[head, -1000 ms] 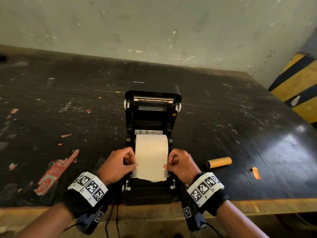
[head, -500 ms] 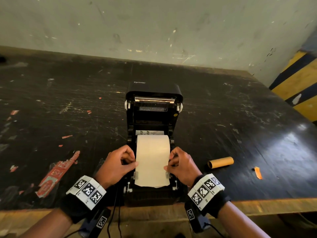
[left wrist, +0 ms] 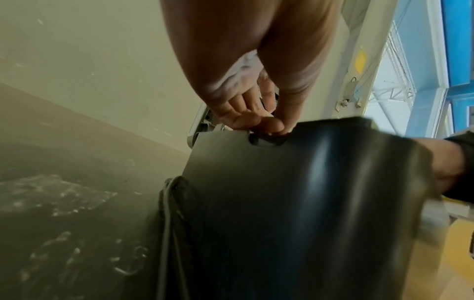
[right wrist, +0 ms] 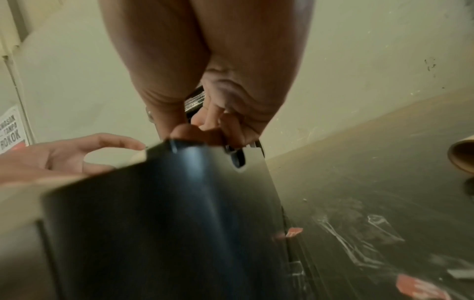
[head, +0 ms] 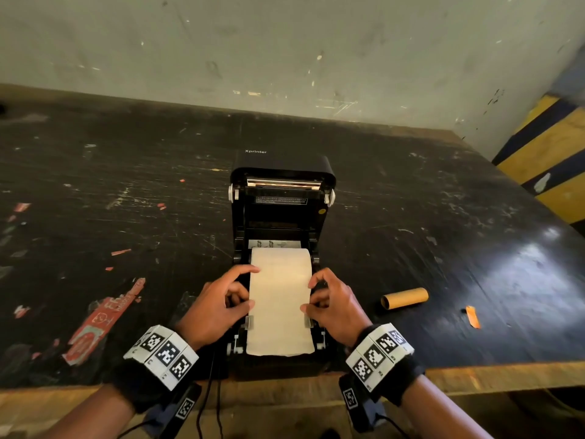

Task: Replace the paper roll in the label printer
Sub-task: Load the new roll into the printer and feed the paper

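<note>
Printer (head: 282, 217) stands on the black desk (head: 411, 232) near its front edge, lid up and tilted back, bay exposed. White roll (head: 280, 264) sits in the bay; its paper (head: 278, 312) runs forward over the front of the printer, free end lying near the front lip. Left hand (head: 218, 308) at the left paper edge: thumb and forefinger touch that edge, other fingers curled; grip looks like a light pinch on the paper. Right hand (head: 332, 307) mirrors it at the right edge, fingertips on the paper edge, the rest curled. Wrist views show only each hand's heel and curled fingers above the black printer side; contact itself is hidden there. Bare cardboard core (head: 405, 298) lies on the desk right of the printer, well apart. Small orange scrap (head: 472, 316) further right.
</note>
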Demonstrator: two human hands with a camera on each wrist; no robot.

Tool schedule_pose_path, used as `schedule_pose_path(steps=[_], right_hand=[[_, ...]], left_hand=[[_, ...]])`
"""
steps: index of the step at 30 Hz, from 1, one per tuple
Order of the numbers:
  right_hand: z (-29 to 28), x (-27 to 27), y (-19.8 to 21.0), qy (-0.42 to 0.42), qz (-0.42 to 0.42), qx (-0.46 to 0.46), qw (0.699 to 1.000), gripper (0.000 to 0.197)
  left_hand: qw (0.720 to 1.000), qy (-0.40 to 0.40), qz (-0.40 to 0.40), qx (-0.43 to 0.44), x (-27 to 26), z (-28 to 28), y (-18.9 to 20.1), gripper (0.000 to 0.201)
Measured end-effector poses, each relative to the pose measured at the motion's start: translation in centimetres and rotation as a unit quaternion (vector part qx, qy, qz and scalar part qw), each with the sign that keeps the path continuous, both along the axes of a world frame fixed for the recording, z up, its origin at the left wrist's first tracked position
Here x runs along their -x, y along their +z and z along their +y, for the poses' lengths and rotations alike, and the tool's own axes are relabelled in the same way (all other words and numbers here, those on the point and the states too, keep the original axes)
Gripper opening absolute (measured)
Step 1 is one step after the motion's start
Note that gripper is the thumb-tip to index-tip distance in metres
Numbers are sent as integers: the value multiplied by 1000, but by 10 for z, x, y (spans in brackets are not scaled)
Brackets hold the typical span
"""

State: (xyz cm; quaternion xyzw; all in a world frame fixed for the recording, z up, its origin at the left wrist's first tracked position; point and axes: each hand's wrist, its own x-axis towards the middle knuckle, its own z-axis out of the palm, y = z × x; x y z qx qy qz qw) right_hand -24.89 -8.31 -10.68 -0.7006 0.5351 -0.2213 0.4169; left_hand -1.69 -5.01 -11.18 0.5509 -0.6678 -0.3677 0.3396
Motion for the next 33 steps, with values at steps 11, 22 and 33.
schedule_pose_path(steps=[11,22,33], right_hand=[[7,2,-9,5,28,26,999,30],[47,13,0,161,129,142,968,49],[70,18,-14,184,138,188,955,21]], left_hand=[[998,-30,-57,-4,-4,3,-4,38],[980,-145,-136,31,-2,37,12,43],[933,-175,-282,139,14,64,-5,27]])
